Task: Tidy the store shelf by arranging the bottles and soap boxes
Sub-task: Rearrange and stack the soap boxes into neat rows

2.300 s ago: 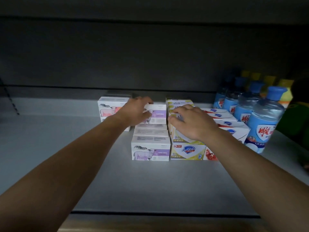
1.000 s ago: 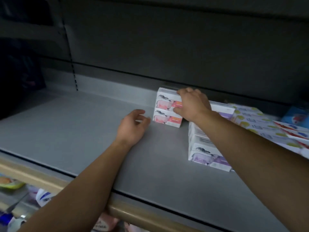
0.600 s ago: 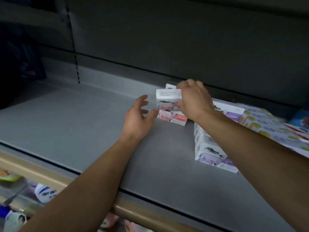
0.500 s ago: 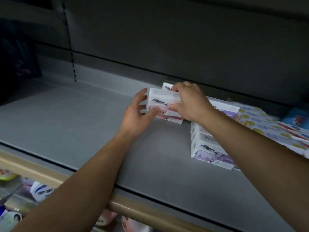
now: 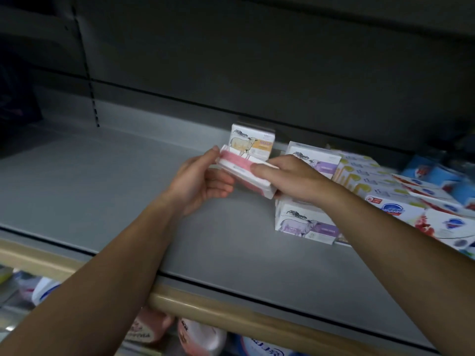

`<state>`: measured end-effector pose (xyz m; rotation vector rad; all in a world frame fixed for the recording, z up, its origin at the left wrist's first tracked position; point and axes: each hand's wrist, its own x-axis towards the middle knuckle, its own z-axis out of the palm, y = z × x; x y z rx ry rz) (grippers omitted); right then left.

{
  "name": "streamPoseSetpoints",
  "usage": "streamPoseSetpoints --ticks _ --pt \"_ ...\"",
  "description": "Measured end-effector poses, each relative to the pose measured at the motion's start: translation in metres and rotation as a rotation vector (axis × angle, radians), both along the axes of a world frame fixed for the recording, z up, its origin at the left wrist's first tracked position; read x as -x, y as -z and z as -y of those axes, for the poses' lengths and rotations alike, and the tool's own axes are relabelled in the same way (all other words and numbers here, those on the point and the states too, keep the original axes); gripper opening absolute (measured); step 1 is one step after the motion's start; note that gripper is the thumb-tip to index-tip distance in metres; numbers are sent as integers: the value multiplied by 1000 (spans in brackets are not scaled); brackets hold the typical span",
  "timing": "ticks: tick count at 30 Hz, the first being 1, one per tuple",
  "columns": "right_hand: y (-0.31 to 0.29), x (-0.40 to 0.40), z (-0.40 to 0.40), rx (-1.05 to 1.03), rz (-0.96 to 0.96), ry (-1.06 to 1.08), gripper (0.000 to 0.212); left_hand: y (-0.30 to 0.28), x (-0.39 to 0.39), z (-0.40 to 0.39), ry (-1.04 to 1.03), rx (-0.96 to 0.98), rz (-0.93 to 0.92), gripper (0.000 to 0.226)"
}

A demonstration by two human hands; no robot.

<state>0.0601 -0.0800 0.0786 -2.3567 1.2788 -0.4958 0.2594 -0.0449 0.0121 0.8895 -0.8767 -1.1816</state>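
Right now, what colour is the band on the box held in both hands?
Pink, on a white box; the head view shows it.

Two hands: left hand (image 5: 199, 182), right hand (image 5: 295, 179). One pink-banded soap box (image 5: 244, 173) held between them. One orange-label sheep box (image 5: 253, 144) behind. Two purple-label sheep boxes visible (image 5: 312, 160) (image 5: 305, 224). Yellow-print boxes (image 5: 365, 176) and blue-logo boxes (image 5: 401, 211): count unclear, blurred.
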Motion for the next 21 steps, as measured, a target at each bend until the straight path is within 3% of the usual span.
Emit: streamPoseSetpoints --ticks 2,6,11,15,18,21 --pt "-1 5 0 -75 14 31 50 1 1 -1 17 -4 48 40" --pt "1 9 0 -10 -4 -17 42 3 5 1 28 -54 110 51" --pt "11 4 -4 405 -121 -161 79 9 7 -1 109 -31 183 36" --pt "5 10 -3 408 -42 -131 68 9 9 -3 145 178 155 39" --pt "-1 13 -6 484 -180 -107 61 10 12 -4 171 279 175 52" --pt "-6 18 -8 451 -221 -83 59 9 19 -7 114 290 257 47"
